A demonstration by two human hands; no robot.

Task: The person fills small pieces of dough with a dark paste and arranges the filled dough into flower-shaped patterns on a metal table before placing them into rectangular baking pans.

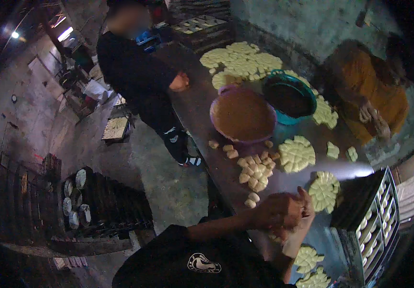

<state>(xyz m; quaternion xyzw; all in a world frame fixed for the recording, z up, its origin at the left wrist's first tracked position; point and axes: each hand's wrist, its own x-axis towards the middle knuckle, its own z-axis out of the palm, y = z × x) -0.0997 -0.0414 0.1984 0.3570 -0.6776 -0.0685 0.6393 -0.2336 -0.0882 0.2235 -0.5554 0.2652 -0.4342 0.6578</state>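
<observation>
The left hand (276, 211) and the right hand (299, 222) are pressed together over the near end of a long table (197, 113), fingers curled in around something between the palms; what they grip is hidden, though a pale bit of dough seems to show just under them, and I cannot tell more. The right forearm rises from the lower edge, the left comes in from the dark shirt at the bottom. Just left of the hands lie two small dough pieces (251, 199), and beyond them a loose heap of dough cubes (254, 172). Right of the hands sits a scored dough round (324, 190), with a second round (296, 153) farther up and more rounds (308, 259) near the lower edge beside the right forearm. A stack of dark trays (367, 218) stands to the right, touching the table edge, pale pieces in its tiers. Mid-table are a purple basin (242, 115) filled with brown mass and, touching it, a teal basin (289, 98) with dark contents. Past them a big spread of cut dough (240, 61) covers the far end. A person in black (137, 77) stands at the left side of the table, a person in orange (372, 93) at the right.
</observation>
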